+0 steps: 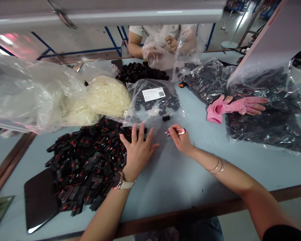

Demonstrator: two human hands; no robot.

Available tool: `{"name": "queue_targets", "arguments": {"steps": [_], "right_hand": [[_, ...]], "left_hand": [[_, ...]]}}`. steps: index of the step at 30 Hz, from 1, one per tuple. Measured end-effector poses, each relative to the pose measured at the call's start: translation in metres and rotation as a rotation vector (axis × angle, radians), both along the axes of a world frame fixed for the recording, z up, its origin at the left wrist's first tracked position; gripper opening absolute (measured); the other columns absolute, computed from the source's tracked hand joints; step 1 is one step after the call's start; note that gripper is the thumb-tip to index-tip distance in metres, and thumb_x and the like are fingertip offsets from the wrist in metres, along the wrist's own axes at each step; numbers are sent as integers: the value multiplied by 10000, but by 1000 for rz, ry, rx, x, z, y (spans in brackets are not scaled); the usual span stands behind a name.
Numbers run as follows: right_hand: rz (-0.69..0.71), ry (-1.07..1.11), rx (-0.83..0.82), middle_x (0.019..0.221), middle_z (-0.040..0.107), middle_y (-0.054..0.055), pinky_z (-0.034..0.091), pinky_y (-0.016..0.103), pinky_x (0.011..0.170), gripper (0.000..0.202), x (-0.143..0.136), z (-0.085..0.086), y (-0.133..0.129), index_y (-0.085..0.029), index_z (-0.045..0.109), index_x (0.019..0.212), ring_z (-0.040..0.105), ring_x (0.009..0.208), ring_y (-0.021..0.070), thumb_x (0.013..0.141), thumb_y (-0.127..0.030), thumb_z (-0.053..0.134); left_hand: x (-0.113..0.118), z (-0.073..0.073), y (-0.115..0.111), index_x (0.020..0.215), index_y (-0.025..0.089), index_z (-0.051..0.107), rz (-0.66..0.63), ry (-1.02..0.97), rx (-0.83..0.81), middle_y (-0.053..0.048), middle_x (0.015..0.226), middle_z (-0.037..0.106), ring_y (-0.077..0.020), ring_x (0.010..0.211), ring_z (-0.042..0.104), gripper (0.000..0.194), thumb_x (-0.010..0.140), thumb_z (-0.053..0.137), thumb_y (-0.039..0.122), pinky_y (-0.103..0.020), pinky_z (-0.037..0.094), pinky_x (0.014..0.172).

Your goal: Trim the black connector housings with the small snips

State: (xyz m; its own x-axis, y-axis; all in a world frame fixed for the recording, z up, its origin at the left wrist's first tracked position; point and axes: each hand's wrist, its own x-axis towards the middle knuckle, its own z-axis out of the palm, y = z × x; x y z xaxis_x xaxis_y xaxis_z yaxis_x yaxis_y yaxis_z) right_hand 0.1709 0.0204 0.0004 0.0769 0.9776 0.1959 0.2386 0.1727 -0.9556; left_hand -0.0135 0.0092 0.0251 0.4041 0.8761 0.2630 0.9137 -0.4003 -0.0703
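Note:
My left hand [138,149] is spread with its fingers apart, palm down, at the right edge of a pile of small black plastic parts [87,160] with orange-red marks. Its fingertips reach the near edge of a clear bag [154,107] of black parts that bears a white label. My right hand [180,139] is closed around a small slim tool [182,131] with a pinkish, shiny end; its exact kind is not clear. Just beyond both hands, a single black part [166,118] lies on the blue-grey table [165,187].
Bags of pale yellow pieces [109,95] stand at the left. Pink gloves [235,107] lie on bags of black parts [266,130] at the right. Across the table, a person's hands [171,43] handle a clear bag near another black heap [140,72]. A dark tray [40,201] sits front left.

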Motion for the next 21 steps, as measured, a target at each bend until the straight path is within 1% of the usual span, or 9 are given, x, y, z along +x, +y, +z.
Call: {"name": "queue_targets", "arguments": {"steps": [3, 5, 7, 9, 11, 14, 16, 18, 21], "right_hand": [[27, -291, 184, 734, 651, 17, 450, 240, 644, 187, -2, -3, -3, -189, 574, 928, 582, 628, 124, 866, -337, 478], [77, -488, 297, 820, 682, 50, 454, 266, 707, 171, -2, -5, -3, -187, 588, 954, 606, 721, 149, 864, -263, 464], [158, -646, 356, 820, 689, 58, 447, 289, 757, 182, -1, -7, -2, -188, 599, 966, 606, 754, 162, 866, -204, 448], [223, -743, 375, 769, 682, 48, 435, 301, 783, 206, 0, -8, 0, -190, 599, 989, 594, 725, 163, 861, -152, 442], [262, -789, 379, 733, 669, 41, 427, 315, 789, 238, 1, -9, 1, -184, 587, 1022, 578, 691, 170, 842, -117, 447], [267, -791, 385, 789, 673, 52, 419, 334, 794, 282, 3, -10, 2, -172, 569, 1061, 567, 718, 184, 815, -92, 457], [234, -759, 380, 859, 677, 58, 416, 343, 816, 307, 4, -10, 3, -175, 569, 1065, 561, 767, 190, 798, -71, 459], [197, -726, 357, 906, 671, 60, 417, 353, 841, 338, 4, -9, 3, -183, 580, 1045, 549, 833, 202, 765, -37, 460], [166, -694, 294, 977, 647, 70, 425, 378, 874, 402, 5, -8, 4, -189, 596, 1016, 519, 945, 230, 698, 9, 449]], "left_hand": [[11, 0, -10, 1370, 257, 406, -102, -58, 59, -196, 1473, 307, -412, 1351, 236, 600, 837, 536, 499, -733, 91, 998], [15, -2, -14, 1343, 305, 433, -207, -94, 100, -170, 1445, 369, -392, 1333, 286, 576, 817, 571, 495, -712, 90, 1016], [16, -5, -16, 1296, 322, 478, -294, -126, 158, -148, 1395, 444, -358, 1310, 340, 511, 815, 601, 443, -679, 104, 1041], [15, -6, -16, 1219, 316, 535, -359, -159, 226, -123, 1324, 522, -314, 1278, 395, 405, 825, 615, 358, -640, 131, 1065], [13, -6, -15, 1121, 310, 578, -417, -186, 274, -86, 1259, 578, -268, 1239, 446, 288, 838, 604, 268, -611, 148, 1083], [11, -4, -14, 1022, 283, 591, -494, -211, 275, -45, 1193, 628, -217, 1155, 520, 207, 849, 559, 174, -585, 152, 1101], [11, -3, -12, 971, 242, 588, -485, -250, 252, -43, 1101, 671, -198, 1051, 580, 172, 841, 542, 139, -564, 179, 1101], [12, -1, -10, 906, 207, 578, -427, -298, 222, -32, 951, 704, -178, 905, 624, 124, 827, 539, 119, -541, 222, 1088], [11, 1, -7, 835, 190, 558, -343, -329, 197, -7, 779, 690, -161, 754, 629, 93, 809, 534, 104, -515, 272, 1059]]}}
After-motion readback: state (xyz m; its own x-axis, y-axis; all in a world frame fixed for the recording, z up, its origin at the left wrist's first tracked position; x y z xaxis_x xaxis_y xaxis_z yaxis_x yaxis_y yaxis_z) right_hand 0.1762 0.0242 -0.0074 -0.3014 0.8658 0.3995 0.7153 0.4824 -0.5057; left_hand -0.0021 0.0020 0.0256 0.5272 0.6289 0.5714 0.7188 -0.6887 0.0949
